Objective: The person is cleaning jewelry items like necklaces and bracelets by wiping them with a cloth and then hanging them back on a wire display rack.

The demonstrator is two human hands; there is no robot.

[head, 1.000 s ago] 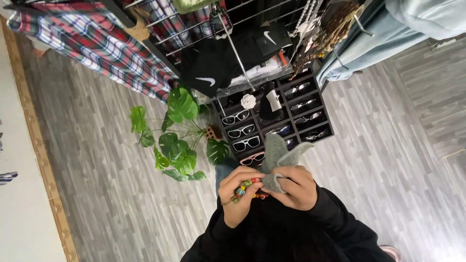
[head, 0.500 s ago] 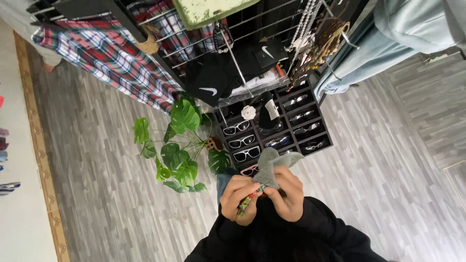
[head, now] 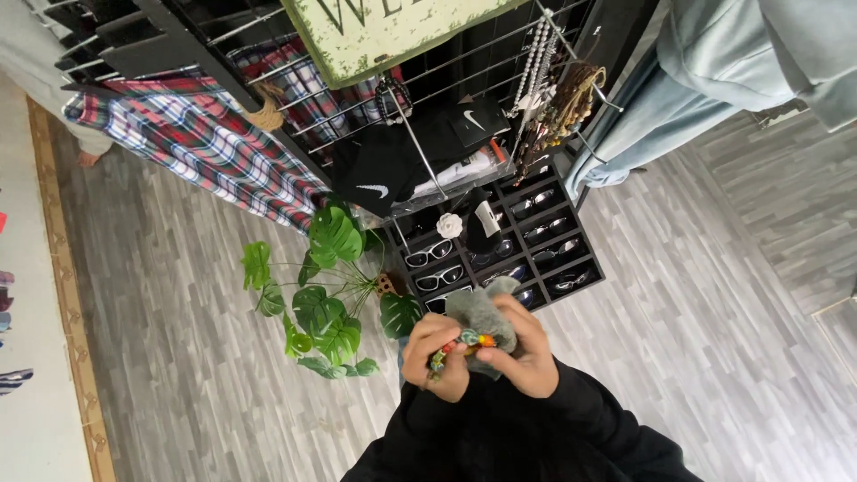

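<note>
Both hands are meeting at chest height above the grey plank floor (head: 714, 357) — the left hand (head: 436, 355) is pinching a string of coloured beads (head: 464, 343) while the right hand (head: 528, 357) is gripping a grey cloth (head: 482, 312) against it — just before the sunglasses rack (head: 536, 232) and leafy plant (head: 326, 295).

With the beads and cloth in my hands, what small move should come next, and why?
Probably slide the grey cloth along to the next beads: the left hand pinches the colourful bead string, and the right hand presses the cloth against only its upper part.
</note>
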